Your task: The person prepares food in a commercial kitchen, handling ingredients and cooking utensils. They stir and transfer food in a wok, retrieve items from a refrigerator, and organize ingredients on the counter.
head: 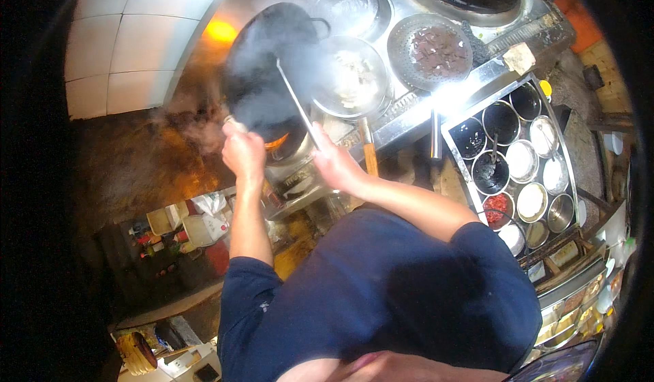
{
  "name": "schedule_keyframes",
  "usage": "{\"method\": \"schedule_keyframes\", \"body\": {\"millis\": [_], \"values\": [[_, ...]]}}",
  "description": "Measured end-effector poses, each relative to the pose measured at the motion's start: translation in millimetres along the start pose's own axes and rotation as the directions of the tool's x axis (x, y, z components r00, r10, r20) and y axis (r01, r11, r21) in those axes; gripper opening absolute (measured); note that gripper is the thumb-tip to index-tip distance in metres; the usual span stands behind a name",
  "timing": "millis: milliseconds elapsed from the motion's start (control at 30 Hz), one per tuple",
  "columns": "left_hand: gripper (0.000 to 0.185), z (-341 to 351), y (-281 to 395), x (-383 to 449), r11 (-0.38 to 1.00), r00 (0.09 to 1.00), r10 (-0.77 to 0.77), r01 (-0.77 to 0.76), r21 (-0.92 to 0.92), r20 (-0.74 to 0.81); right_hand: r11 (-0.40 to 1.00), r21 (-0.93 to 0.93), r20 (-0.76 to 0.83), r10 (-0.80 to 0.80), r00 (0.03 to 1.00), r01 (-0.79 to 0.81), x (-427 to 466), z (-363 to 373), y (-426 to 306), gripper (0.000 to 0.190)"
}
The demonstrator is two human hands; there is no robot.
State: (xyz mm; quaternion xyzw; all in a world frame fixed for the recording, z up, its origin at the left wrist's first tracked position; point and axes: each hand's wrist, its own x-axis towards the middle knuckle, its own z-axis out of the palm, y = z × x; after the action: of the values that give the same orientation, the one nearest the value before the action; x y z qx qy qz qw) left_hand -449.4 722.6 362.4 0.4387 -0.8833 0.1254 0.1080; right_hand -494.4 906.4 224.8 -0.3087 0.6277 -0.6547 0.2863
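Observation:
My left hand point(243, 149) grips a pale cloth point(234, 124) at the near left rim of a large black wok point(245, 78). Smoke or steam fills much of the wok, so its contents are hard to see. In my right hand point(334, 162) is the handle of a long metal ladle or spatula point(295, 98), whose far end reaches into the wok. Orange flame point(276, 142) shows at the wok's near edge. Just right of the wok, a wood-handled strainer point(375, 96) holds pale food pieces. Farther right, a perforated metal strainer point(396, 55) holds dark reddish-brown pieces.
At right stands a metal rack point(462, 170) of round containers with seasonings, one holding chopped red chillies point(495, 208). Another large pan point(470, 4) sits at the stove's far right. A white block point(519, 58) rests on the stove edge. Tiled wall point(138, 39) rises at left; bright fire glows behind the wok.

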Motion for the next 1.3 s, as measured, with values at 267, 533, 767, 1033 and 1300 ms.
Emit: {"method": "schedule_keyframes", "body": {"millis": [267,533,767,1033,1300], "values": [[0.007,73,-158,12,0.308,0.855,-0.365,0.484,-0.819,0.368,0.69,-0.723,0.238,0.218,0.946,0.023,77,-134,17,0.097],[0.009,209,-289,-50,-0.236,0.595,-0.372,0.681,-0.693,0.712,-0.238,-0.963,0.103,0.099,0.99,0.124,69,-259,-91,0.077],[0.01,294,-207,-38,-0.561,0.441,-0.336,0.615,-0.553,0.832,0.205,-0.937,0.331,0.255,0.909,0.284,185,-16,-59,0.057],[0.009,281,-213,-42,-0.462,0.504,-0.22,0.7,-0.545,0.835,-0.2,-0.905,0.229,0.513,0.827,0.375,242,94,-29,0.086],[0.035,298,-222,-54,-0.574,0.318,0.076,0.789,-0.219,0.945,-0.403,-0.858,0.328,0.051,0.943,0.32,219,14,-204,0.054]]}}
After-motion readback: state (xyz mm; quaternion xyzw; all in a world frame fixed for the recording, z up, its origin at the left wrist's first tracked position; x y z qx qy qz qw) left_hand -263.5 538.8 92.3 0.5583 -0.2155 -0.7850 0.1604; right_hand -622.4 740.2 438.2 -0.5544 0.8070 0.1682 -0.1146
